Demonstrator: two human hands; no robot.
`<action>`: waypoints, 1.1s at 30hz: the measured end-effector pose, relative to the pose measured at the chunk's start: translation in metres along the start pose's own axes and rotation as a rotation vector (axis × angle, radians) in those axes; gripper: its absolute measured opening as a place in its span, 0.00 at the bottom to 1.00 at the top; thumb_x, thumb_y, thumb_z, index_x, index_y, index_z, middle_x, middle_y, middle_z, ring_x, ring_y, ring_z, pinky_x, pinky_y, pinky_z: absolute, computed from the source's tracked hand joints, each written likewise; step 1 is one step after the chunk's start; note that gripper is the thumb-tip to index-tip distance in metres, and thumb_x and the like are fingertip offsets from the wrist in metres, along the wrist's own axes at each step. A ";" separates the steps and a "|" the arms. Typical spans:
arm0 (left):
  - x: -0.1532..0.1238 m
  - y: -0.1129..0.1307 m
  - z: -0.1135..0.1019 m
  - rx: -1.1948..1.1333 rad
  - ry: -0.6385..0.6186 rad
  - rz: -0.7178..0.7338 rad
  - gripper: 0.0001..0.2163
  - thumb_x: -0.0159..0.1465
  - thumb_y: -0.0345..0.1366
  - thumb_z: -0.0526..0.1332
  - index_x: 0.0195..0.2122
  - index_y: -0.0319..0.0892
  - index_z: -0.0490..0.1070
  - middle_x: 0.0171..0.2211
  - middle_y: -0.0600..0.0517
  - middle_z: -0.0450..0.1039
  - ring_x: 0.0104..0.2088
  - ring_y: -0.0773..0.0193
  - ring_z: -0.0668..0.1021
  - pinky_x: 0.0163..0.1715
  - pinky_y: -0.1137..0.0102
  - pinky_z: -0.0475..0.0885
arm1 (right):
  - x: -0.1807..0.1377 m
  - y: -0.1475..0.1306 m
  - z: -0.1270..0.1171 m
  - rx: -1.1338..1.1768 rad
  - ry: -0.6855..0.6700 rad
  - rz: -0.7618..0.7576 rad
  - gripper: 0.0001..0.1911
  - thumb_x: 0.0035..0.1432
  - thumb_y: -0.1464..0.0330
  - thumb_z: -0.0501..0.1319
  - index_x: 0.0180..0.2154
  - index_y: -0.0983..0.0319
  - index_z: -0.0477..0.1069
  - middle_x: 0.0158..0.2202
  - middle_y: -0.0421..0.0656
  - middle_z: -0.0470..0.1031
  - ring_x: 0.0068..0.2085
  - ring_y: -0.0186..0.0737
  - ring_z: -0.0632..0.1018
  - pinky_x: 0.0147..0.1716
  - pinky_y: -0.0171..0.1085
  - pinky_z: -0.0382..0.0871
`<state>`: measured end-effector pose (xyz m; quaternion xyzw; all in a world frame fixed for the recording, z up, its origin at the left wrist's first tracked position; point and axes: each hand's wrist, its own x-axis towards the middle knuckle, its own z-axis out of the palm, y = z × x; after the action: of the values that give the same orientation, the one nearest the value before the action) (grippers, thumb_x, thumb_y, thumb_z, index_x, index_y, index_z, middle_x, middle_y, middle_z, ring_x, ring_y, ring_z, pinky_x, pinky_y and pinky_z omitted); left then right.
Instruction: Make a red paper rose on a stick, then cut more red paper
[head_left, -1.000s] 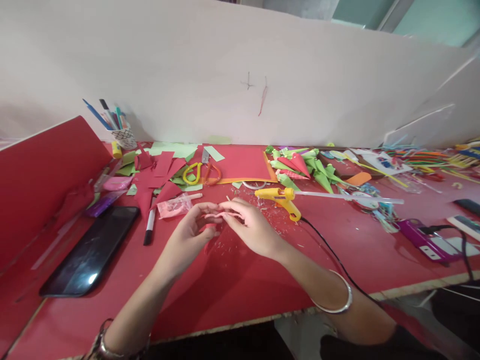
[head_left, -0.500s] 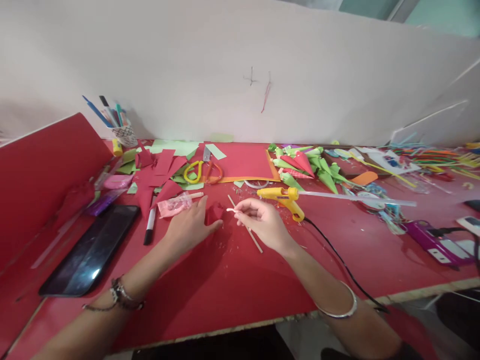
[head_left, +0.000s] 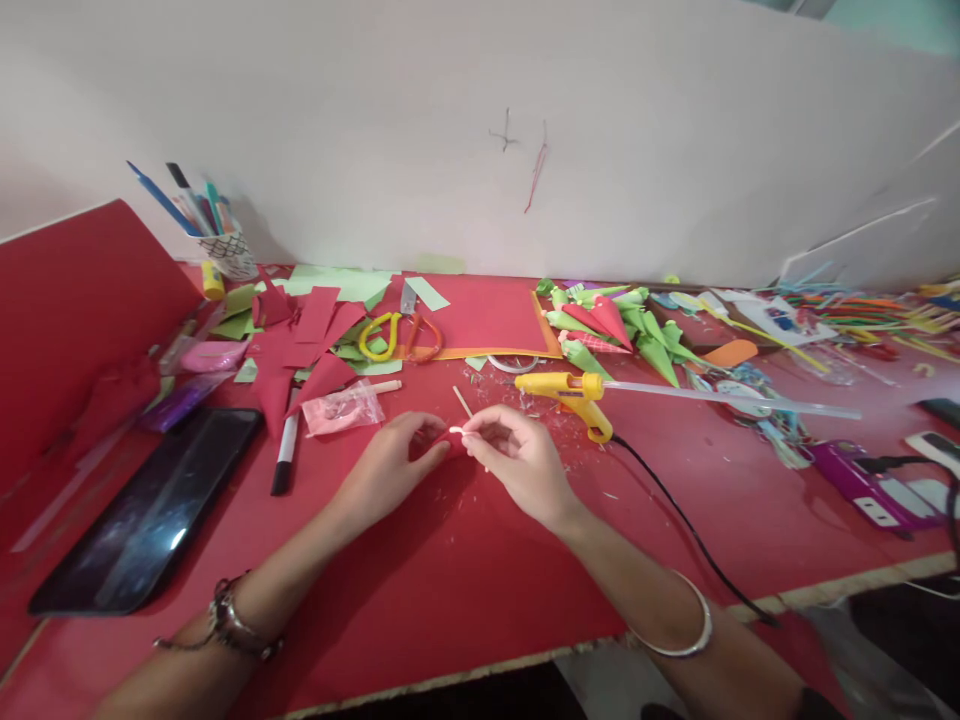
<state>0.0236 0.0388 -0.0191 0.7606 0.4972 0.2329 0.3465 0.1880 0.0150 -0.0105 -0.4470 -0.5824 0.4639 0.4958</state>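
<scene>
Between thumb and fingertips, my right hand (head_left: 525,465) pinches a small white, soft-looking strip (head_left: 456,431). My left hand (head_left: 397,462) is curled close beside it, its thumb and fingers closed on a small folded red paper piece (head_left: 451,445), mostly hidden by the hand and blending with the red table. The strip's free end is at the red piece; whether they touch I cannot tell. Behind my right fingers lies a thin wooden stick (head_left: 462,401), partly covered. A yellow glue gun (head_left: 574,392) with a long clear glue stick rests just beyond my right hand.
To the left are a dark phone (head_left: 150,510), a marker (head_left: 285,455), a pink clay packet (head_left: 343,408) and red paper scraps (head_left: 315,315). Scissors (head_left: 403,335) lie farther back. Green and red paper cones (head_left: 611,325) are piled at the back right. The gun's black cable (head_left: 675,510) crosses the right side.
My left hand has moved right and closed on the red paper piece, which lay on the table beside it. My right hand still pinches the white strip, now close to the left fingers.
</scene>
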 end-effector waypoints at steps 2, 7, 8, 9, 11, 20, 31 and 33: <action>-0.002 0.003 0.003 0.064 -0.037 0.018 0.13 0.57 0.40 0.54 0.41 0.40 0.66 0.35 0.48 0.70 0.32 0.61 0.72 0.32 0.68 0.66 | -0.001 0.002 0.001 -0.020 -0.013 0.011 0.04 0.51 0.67 0.59 0.30 0.61 0.67 0.28 0.39 0.71 0.29 0.32 0.72 0.29 0.33 0.68; -0.007 0.006 0.009 0.223 -0.123 0.042 0.13 0.55 0.33 0.55 0.41 0.39 0.65 0.37 0.46 0.68 0.35 0.58 0.72 0.34 0.66 0.66 | -0.004 0.004 0.002 -0.169 0.021 -0.057 0.03 0.53 0.67 0.58 0.30 0.61 0.68 0.26 0.38 0.70 0.26 0.31 0.71 0.25 0.31 0.66; -0.008 0.006 0.010 0.237 -0.125 0.035 0.12 0.55 0.32 0.54 0.41 0.38 0.65 0.38 0.45 0.68 0.36 0.57 0.72 0.35 0.65 0.66 | -0.005 0.003 0.002 -0.213 0.024 -0.090 0.03 0.53 0.68 0.58 0.31 0.61 0.68 0.26 0.38 0.70 0.26 0.30 0.70 0.25 0.31 0.66; -0.009 0.007 0.010 0.246 -0.129 0.029 0.11 0.56 0.33 0.53 0.41 0.38 0.64 0.38 0.44 0.68 0.37 0.56 0.72 0.35 0.64 0.66 | -0.006 0.003 0.002 -0.262 0.023 -0.130 0.03 0.54 0.68 0.57 0.31 0.60 0.68 0.27 0.38 0.71 0.26 0.30 0.70 0.25 0.31 0.66; -0.012 0.008 0.012 0.251 -0.139 0.029 0.10 0.57 0.35 0.51 0.40 0.38 0.61 0.38 0.43 0.68 0.38 0.54 0.72 0.36 0.62 0.65 | -0.007 0.001 0.002 -0.368 0.012 -0.244 0.03 0.55 0.70 0.56 0.33 0.60 0.69 0.29 0.39 0.71 0.27 0.31 0.71 0.26 0.31 0.67; -0.012 0.014 0.007 -0.307 -0.200 -0.093 0.09 0.60 0.41 0.50 0.37 0.41 0.57 0.31 0.54 0.62 0.32 0.65 0.67 0.33 0.69 0.64 | -0.007 -0.001 0.001 -0.557 0.004 -0.583 0.10 0.57 0.75 0.54 0.41 0.60 0.69 0.37 0.44 0.67 0.41 0.35 0.72 0.40 0.35 0.70; -0.014 0.021 0.009 -0.837 -0.278 -0.198 0.10 0.60 0.42 0.53 0.30 0.42 0.54 0.21 0.60 0.51 0.20 0.73 0.55 0.21 0.74 0.51 | -0.009 -0.007 -0.001 -0.392 0.157 -0.419 0.07 0.55 0.74 0.56 0.36 0.58 0.68 0.35 0.42 0.65 0.36 0.35 0.71 0.32 0.34 0.71; -0.014 0.022 0.010 -0.886 -0.263 -0.179 0.11 0.60 0.41 0.53 0.27 0.42 0.53 0.21 0.60 0.50 0.20 0.73 0.54 0.20 0.74 0.50 | -0.009 -0.008 0.000 -0.354 0.153 -0.378 0.06 0.55 0.73 0.56 0.34 0.58 0.68 0.34 0.42 0.65 0.36 0.35 0.71 0.31 0.34 0.70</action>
<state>0.0381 0.0175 -0.0093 0.5166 0.3655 0.2936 0.7165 0.1888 0.0052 -0.0046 -0.4439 -0.6886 0.2189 0.5300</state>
